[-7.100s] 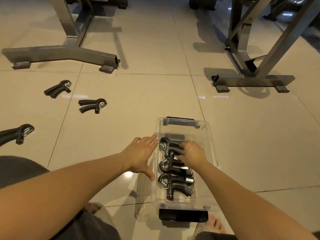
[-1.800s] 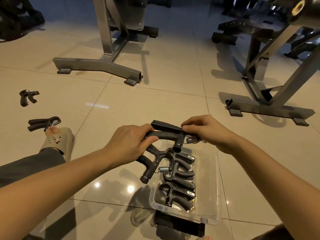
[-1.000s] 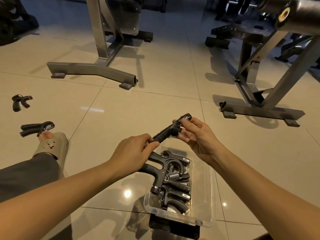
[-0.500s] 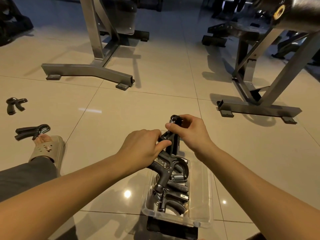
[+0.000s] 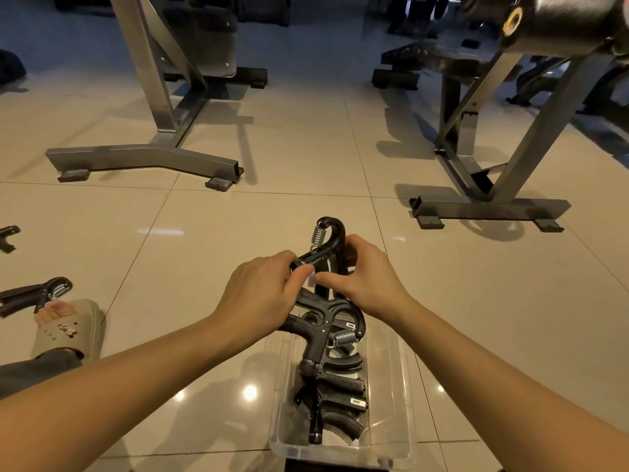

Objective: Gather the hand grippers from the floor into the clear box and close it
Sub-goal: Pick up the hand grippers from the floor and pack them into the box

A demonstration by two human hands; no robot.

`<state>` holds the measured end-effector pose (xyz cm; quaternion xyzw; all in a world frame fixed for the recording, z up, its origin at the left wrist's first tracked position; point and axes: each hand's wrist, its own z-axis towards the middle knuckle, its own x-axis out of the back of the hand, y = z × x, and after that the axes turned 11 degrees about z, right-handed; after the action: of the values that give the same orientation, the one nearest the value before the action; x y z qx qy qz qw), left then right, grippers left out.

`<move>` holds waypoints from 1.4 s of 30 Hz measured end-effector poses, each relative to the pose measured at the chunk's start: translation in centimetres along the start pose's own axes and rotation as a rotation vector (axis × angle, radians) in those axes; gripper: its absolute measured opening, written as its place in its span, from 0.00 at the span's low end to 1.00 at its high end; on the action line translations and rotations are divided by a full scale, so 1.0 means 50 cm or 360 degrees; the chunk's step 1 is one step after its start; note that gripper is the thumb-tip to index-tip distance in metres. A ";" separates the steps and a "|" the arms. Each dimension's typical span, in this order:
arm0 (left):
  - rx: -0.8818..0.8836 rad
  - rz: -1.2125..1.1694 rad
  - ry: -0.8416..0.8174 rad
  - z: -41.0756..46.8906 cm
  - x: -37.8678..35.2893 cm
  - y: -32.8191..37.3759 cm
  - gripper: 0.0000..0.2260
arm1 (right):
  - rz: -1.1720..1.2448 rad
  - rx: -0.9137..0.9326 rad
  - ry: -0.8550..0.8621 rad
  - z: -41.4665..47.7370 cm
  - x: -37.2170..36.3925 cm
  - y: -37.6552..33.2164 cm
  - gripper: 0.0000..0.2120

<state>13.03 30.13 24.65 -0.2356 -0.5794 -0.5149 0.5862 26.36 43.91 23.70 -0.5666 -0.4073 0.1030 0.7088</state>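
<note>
Both hands point(image 5: 306, 287) pinch a hand gripper point(image 5: 326, 243) between them

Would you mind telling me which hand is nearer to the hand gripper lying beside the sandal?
Left. The left hand lies between that hand gripper and the right hand, which is farther off.

Grippers point(image 5: 320, 338) black, springs point(image 5: 343, 336) silver; box point(image 5: 405, 386) clear, colourless. Floor point(image 5: 211, 253) beige gloss tile, crossed by thin dark grout lines. Sandal point(image 5: 76, 330) tan, perforated on top; frames point(image 5: 136, 156) grey metal; trouser leg point(image 5: 34, 373) dark grey.
</note>
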 end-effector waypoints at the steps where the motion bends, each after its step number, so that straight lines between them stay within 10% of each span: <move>1: -0.0006 -0.0028 -0.0010 0.005 0.001 -0.002 0.12 | -0.0037 0.0016 0.0002 0.007 0.001 -0.002 0.24; 17: 0.0038 -0.0310 -0.0905 -0.005 -0.034 -0.135 0.26 | -0.0925 -0.0245 -0.0526 0.085 -0.024 0.138 0.24; 42: 0.0331 -0.0318 -0.0593 -0.066 -0.152 -0.226 0.21 | -0.1403 -0.0064 -0.0735 0.070 -0.183 0.430 0.20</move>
<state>6.09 25.73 13.31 -0.2064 -0.7479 -0.4555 0.4364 24.83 48.10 0.52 -0.3163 -0.7563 -0.0916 0.5653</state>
